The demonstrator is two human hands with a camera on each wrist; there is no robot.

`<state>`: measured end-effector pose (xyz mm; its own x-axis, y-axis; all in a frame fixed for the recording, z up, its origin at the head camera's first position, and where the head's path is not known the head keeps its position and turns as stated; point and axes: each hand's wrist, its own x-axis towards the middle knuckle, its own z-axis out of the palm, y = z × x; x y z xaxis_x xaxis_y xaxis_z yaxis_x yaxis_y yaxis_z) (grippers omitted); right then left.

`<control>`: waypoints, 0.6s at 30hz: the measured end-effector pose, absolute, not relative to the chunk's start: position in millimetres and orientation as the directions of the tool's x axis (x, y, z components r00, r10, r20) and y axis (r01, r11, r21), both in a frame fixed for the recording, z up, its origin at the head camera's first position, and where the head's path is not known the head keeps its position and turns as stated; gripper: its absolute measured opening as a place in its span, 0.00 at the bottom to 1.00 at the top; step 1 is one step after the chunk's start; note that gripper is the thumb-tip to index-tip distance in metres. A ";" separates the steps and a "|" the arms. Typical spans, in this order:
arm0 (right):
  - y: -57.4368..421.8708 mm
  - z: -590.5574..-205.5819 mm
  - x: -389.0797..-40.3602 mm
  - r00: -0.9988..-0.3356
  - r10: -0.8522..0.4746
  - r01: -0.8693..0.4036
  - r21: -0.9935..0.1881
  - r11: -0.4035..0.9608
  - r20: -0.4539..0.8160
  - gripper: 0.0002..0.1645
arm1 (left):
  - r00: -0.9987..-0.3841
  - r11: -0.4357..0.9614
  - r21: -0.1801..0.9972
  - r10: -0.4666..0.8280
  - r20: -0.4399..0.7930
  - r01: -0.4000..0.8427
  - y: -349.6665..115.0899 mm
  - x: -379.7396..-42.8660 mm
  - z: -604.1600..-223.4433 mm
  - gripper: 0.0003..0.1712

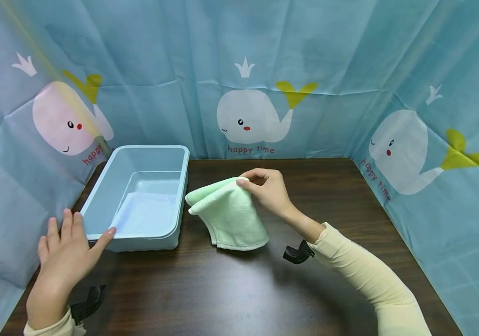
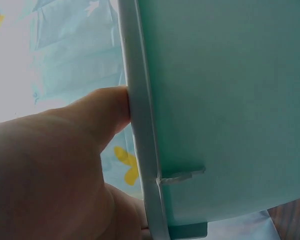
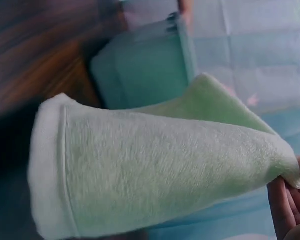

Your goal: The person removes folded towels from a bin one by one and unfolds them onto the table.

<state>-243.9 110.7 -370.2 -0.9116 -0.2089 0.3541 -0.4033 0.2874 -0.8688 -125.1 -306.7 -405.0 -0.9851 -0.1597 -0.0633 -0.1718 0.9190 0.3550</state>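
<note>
A light green cloth hangs folded over from the fingertips of my right hand, which pinches it by an upper corner. In the right wrist view the cloth fills the middle, its hemmed end to the left. My left hand lies at the near left corner of a light blue plastic bin, fingers straight and spread, thumb at the front rim. The left wrist view shows the thumb against the bin's rim. Inside the bin lies a flat pale blue piece.
The dark wooden table extends under everything. A blue curtain printed with whales surrounds its back and sides, close behind the bin. Black wrist devices sit below both forearms.
</note>
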 end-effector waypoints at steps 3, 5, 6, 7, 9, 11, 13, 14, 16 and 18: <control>113.2 -383.2 -246.3 -0.924 -0.197 -0.376 -0.871 0.317 0.328 0.07 | -0.985 0.919 0.355 -0.156 -0.067 -0.170 -306.9 -125.6 -405.0 0.63; 115.0 -391.0 -249.4 -0.929 -0.191 -0.366 -0.869 0.334 0.318 0.07 | -0.985 0.918 0.357 -0.158 -0.068 -0.171 -307.2 -125.1 -405.4 0.63; 116.2 -394.7 -251.3 -0.931 -0.186 -0.362 -0.867 0.342 0.315 0.07 | -0.985 0.917 0.359 -0.158 -0.068 -0.171 -307.4 -124.9 -405.5 0.63; 117.6 -398.2 -253.5 -0.932 -0.181 -0.360 -0.865 0.351 0.314 0.07 | -0.985 0.917 0.361 -0.157 -0.067 -0.171 -307.4 -124.8 -405.7 0.63; 120.8 -404.8 -258.8 -0.933 -0.170 -0.357 -0.858 0.368 0.316 0.06 | -0.985 0.916 0.364 -0.158 -0.063 -0.170 -307.3 -124.9 -405.9 0.63; 124.2 -410.5 -264.5 -0.934 -0.161 -0.356 -0.852 0.383 0.318 0.06 | -0.985 0.914 0.369 -0.159 -0.061 -0.170 -307.0 -125.1 -406.0 0.63; 127.9 -415.0 -269.4 -0.935 -0.157 -0.354 -0.848 0.395 0.318 0.06 | -0.985 0.913 0.372 -0.159 -0.059 -0.170 -306.8 -125.0 -406.1 0.63; 129.6 -417.3 -271.8 -0.936 -0.153 -0.352 -0.845 0.403 0.317 0.06 | -0.986 0.912 0.374 -0.159 -0.059 -0.170 -306.7 -124.9 -406.3 0.63; 132.9 -421.1 -275.9 -0.938 -0.151 -0.347 -0.841 0.416 0.312 0.07 | -0.986 0.911 0.376 -0.158 -0.058 -0.168 -306.6 -124.6 -406.5 0.63; 135.4 -424.9 -279.5 -0.942 -0.145 -0.336 -0.837 0.432 0.304 0.07 | -0.986 0.912 0.376 -0.157 -0.057 -0.167 -306.8 -124.4 -406.8 0.63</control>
